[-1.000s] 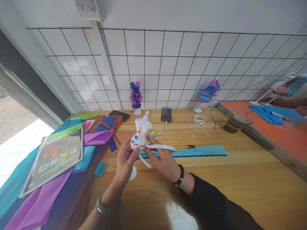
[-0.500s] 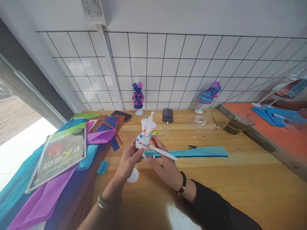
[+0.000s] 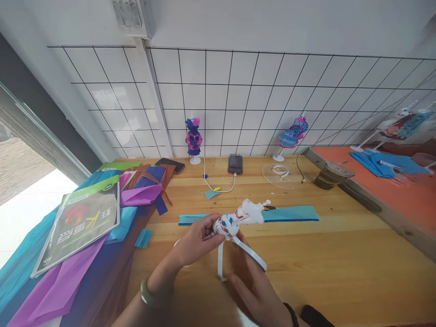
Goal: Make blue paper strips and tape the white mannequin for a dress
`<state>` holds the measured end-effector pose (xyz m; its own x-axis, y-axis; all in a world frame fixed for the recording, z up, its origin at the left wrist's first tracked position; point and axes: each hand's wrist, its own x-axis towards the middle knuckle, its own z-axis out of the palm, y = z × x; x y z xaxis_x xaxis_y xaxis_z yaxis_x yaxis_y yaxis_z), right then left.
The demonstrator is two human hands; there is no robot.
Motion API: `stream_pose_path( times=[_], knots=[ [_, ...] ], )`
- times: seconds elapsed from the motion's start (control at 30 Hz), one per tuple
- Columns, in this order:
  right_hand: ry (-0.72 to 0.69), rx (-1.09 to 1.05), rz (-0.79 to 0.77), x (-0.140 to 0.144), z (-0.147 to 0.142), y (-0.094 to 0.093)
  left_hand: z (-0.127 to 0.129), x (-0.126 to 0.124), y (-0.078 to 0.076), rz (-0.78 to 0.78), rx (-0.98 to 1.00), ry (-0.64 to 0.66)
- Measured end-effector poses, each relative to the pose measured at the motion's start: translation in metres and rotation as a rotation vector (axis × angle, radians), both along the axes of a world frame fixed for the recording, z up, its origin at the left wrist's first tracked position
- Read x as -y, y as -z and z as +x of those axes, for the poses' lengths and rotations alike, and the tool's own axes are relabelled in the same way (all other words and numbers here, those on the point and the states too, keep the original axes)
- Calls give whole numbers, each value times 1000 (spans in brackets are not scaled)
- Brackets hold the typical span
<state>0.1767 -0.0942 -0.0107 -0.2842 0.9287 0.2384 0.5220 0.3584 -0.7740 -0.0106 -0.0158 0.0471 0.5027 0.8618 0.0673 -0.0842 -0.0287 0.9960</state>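
The left hand (image 3: 197, 238) grips a small white plastic mannequin (image 3: 238, 218), tipped sideways above the wooden table (image 3: 340, 254). Its white tape strip (image 3: 250, 254) dangles loose, unwrapped; right hand (image 3: 259, 290) fingers rest slack below it.

A phone (image 3: 235, 164) lies face up at the back of the wooden table (image 3: 340, 254), charging by a white cable (image 3: 218, 186). Left of the phone stands a small doll in a blue and pink dress (image 3: 194, 138); right of it, a clear disc (image 3: 281, 175) and a plastic cup (image 3: 332, 175). Far left of the phone, a booklet (image 3: 80, 222) rests on coloured paper sheets (image 3: 61, 286).
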Motion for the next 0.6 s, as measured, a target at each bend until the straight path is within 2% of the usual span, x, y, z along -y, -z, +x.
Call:
stream_pose_path(
  times=[0.1, 0.17, 0.23, 0.3, 0.37, 0.47, 0.53, 0.6],
  knots=[
    [-46, 89, 76, 10, 1, 4, 1, 1, 0, 3, -26, 8],
    [-128, 133, 154, 14, 2, 3, 1, 2, 1, 17, -47, 3],
    [-213, 129, 282, 17, 5, -2, 0, 3, 1, 35, -74, -6],
    [-239, 57, 402, 18, 10, -11, 0, 3, 0, 45, -101, -3],
    [-175, -45, 464, 15, 16, -22, 0, 4, -1, 48, -120, 3],
    [36, -103, 453, 3, 22, -37, -1, 4, -3, 53, -141, -3],
    [175, -99, 369, -7, 21, -41, -1, 5, -4, 60, -141, -5],
    [229, -108, 258, -16, 16, -41, -1, 5, -3, 66, -134, -9]
  ],
)
